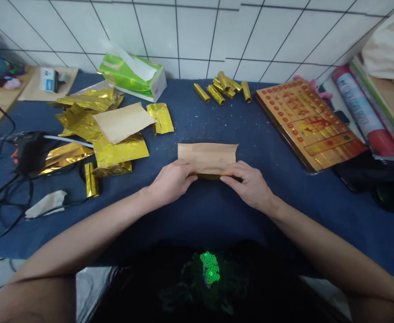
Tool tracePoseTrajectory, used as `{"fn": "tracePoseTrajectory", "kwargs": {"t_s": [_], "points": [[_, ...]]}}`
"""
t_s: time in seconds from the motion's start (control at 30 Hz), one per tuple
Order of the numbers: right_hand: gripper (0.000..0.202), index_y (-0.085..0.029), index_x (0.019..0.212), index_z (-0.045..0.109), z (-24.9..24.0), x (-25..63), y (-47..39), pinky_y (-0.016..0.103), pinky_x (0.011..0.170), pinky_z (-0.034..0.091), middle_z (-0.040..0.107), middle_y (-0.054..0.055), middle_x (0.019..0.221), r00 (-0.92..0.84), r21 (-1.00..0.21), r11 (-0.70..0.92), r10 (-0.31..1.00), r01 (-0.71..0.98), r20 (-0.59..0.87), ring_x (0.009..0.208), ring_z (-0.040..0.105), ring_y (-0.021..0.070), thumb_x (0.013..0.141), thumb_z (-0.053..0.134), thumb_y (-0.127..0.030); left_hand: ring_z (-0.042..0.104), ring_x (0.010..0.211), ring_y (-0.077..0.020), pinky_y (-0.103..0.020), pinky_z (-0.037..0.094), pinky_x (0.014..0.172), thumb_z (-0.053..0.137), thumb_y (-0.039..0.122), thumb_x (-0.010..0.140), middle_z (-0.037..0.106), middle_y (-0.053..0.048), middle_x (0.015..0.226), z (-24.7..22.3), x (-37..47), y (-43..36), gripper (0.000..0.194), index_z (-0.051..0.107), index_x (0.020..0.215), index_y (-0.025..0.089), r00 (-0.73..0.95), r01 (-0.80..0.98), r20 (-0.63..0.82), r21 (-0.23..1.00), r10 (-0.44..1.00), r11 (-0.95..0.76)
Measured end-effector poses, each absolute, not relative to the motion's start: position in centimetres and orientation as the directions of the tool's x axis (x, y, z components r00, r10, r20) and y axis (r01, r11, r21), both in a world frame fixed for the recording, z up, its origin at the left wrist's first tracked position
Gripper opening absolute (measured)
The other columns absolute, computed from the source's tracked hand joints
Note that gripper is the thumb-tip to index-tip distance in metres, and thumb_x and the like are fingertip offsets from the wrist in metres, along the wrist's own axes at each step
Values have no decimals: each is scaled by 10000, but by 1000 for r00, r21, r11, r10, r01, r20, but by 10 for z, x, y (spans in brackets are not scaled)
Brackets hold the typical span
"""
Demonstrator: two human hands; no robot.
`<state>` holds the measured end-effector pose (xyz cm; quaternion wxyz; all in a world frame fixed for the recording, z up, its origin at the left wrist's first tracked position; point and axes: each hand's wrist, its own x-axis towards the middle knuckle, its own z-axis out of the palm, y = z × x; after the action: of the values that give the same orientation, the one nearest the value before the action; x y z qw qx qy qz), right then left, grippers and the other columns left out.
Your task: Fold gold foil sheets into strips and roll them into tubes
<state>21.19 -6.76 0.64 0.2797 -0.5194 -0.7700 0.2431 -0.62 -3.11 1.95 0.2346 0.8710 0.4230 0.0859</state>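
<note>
"Along the near edge of the sheet (207,157), how do the hands grip?"

"Both are closed in a pinch: the left hand (175,179) holds one end, the right hand (249,183) the other. The sheet is over the blue cloth (203,215), right before the person, tan side up."

"Which step is that?"

"Folding or rolling, I'd judge, since a narrow gold strip (207,176) shows between the thumbs. The next move seems to call for even pressure at both ends, so the turn runs straight."

"And the materials?"

"Matt, papery on the tan face, with faint creases running across; the gold strip suggests a foil backing. To the left, crinkled gold sheets (121,150) lie heaped, shiny and sharp-edged, beside one gold tube (91,180)."

"Farther out?"

"Toward the tiled wall (197,40), short gold tubes (201,93) lie in a loose cluster; to the right, a flat, glossy red-and-gold pack (313,123)."
</note>
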Motion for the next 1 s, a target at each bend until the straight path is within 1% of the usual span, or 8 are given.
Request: {"fn": "tracePoseTrajectory", "kwargs": {"t_s": [0.13,0.23,0.37,0.47,0.6,0.67,0.8,1.0], "points": [[129,-212,735,653,8,211,-66,305,674,452,650,-7,703,-233,-711,242,966,660,113,710,563,158,808,550,-236,591,816,-176,-305,463,723,503,158,820,648,-24,822,21,-6,-29,117,618,833,175,606,714,-87,497,791,-493],[128,-213,738,664,7,211,-65,299,649,448,636,-7,696,-183,-726,190,979,661,89,675,568,151,798,554,-242,600,791,-186,-312,464,692,487,168,821,652,-33,825,22,-6,-29,128,614,830,173,590,746,-115,456,799,-485],[143,-210,735,672,5,212,-64,302,618,444,602,-5,675,-129,-734,119,991,668,43,632,568,146,784,564,-290,604,779,-199,-323,469,673,460,180,827,646,-47,809,22,-6,-29,145,603,806,165,585,769,-138,407,799,-493],[150,-207,729,672,3,212,-62,310,618,448,603,-5,665,-116,-743,91,993,663,18,623,574,148,766,576,-315,605,814,-204,-330,476,695,456,176,824,645,-54,834,23,-7,-29,146,601,830,164,594,769,-144,390,791,-507],[149,-187,745,664,3,211,-60,291,606,460,645,2,689,-117,-817,39,992,575,-35,631,596,145,761,573,-305,600,879,-215,-346,484,743,473,200,818,647,-66,889,25,-8,-29,145,608,849,157,603,775,-156,348,783,-528],[146,-182,761,662,3,210,-60,282,597,461,651,0,685,-114,-836,16,992,548,-56,619,597,139,758,575,-299,594,914,-220,-352,483,771,485,217,816,650,-69,920,26,-8,-29,151,617,858,155,607,777,-163,331,778,-536],[148,-188,773,663,4,210,-60,285,599,456,661,-2,691,-113,-805,20,992,594,-59,613,601,139,762,567,-299,605,894,-219,-350,483,762,460,254,839,661,-68,922,29,-8,-29,202,632,876,154,592,792,-175,308,787,-527],[141,-205,778,659,6,207,-60,297,609,466,676,-10,714,-124,-724,54,991,688,-43,632,619,154,776,543,-284,625,800,-205,-310,478,688,462,305,835,673,-58,847,30,-7,-29,228,642,827,165,564,823,-203,219,800,-524]]}}
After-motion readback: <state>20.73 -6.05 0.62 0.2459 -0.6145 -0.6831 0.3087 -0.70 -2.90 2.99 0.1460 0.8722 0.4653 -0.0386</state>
